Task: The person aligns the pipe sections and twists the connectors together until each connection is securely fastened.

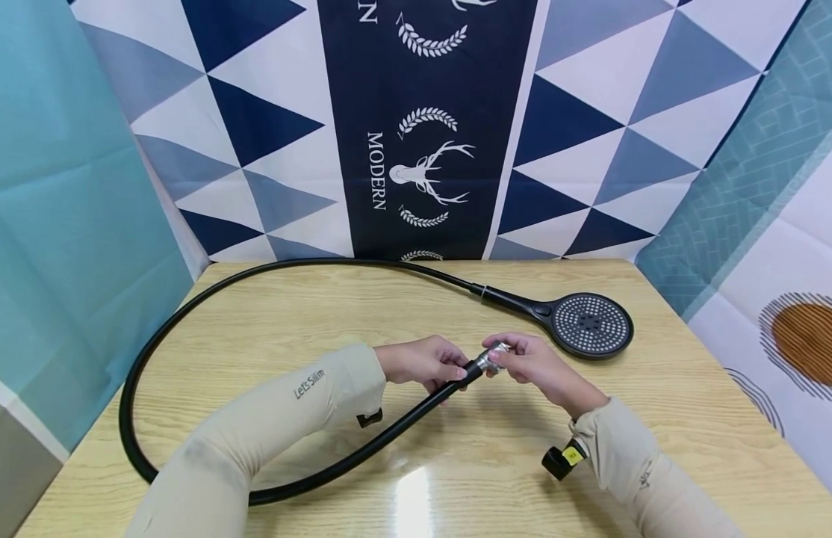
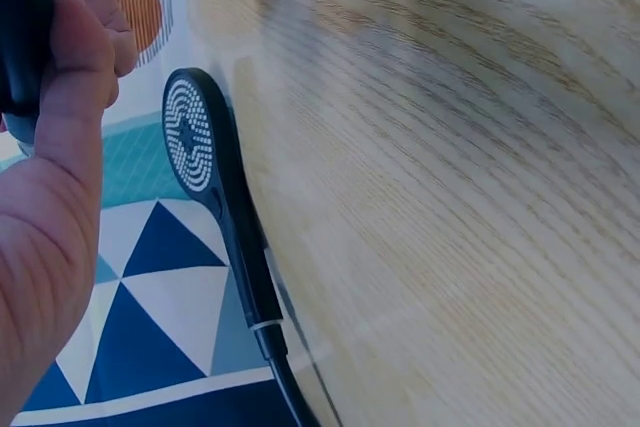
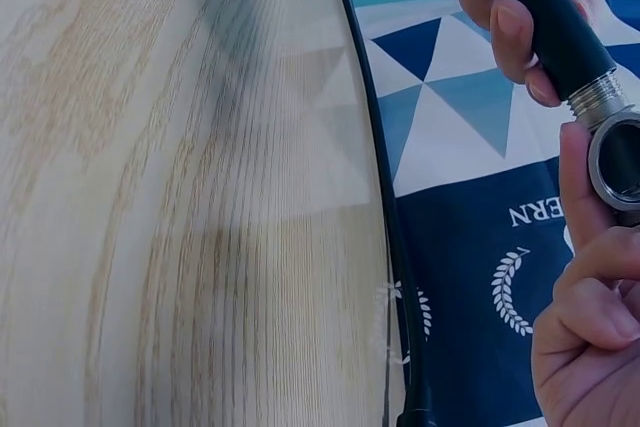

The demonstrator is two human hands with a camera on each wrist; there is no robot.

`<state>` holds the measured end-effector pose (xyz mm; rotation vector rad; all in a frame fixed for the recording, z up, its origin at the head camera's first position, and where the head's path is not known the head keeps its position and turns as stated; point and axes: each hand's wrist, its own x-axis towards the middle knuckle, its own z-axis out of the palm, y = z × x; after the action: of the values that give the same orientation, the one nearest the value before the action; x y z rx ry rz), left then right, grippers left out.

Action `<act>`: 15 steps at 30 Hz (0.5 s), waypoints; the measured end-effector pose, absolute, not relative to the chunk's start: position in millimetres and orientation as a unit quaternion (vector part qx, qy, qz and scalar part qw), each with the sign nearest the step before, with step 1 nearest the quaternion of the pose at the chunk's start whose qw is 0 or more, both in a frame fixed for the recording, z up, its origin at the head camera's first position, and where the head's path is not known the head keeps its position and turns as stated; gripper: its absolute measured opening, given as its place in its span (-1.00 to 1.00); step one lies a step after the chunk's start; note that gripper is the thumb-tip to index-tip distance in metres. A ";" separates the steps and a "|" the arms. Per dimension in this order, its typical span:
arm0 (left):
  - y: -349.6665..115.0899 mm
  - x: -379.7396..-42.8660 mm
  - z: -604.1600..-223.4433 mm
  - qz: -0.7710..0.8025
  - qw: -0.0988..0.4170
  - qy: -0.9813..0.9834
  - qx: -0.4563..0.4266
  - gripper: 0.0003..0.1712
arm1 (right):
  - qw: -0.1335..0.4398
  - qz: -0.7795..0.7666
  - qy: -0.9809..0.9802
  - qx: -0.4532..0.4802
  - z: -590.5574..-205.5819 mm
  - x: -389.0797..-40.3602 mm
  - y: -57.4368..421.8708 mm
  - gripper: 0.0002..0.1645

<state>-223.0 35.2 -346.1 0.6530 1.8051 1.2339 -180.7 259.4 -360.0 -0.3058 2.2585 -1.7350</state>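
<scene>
My left hand (image 1: 426, 362) grips a black shower hose (image 1: 416, 415) close to its end, over the middle of the table. Silver screw threads (image 3: 597, 98) show just beyond the hose's black sleeve in the right wrist view. Against those threads sits a round metal fitting (image 3: 602, 159) with an open ring, which my right hand (image 1: 538, 368) holds between thumb and fingers. How far the two parts are screwed together I cannot tell. The hose's other end runs into a black shower head (image 1: 591, 324), lying face up at the right back of the table.
From my hands the hose loops left under my left sleeve (image 1: 308, 403) and along the far edge of the wooden table (image 1: 658, 418). A patterned cloth (image 1: 423, 127) hangs behind the table, with more cloth at both sides.
</scene>
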 end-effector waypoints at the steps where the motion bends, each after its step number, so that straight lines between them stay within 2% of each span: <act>1: 35.0 -223.2 -346.2 0.491 0.415 0.720 0.261 -0.71 | 0.138 -0.601 0.781 -0.104 -359.7 -180.7 258.9 -0.50; 15: 32.1 -225.1 -343.4 0.479 0.403 0.735 0.261 -0.67 | 0.131 -0.600 0.783 -0.099 -358.7 -180.0 254.9 -0.50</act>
<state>-225.1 32.1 -343.4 0.6581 1.8573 1.2091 -180.0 254.9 -358.7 -0.2884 2.2746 -1.7416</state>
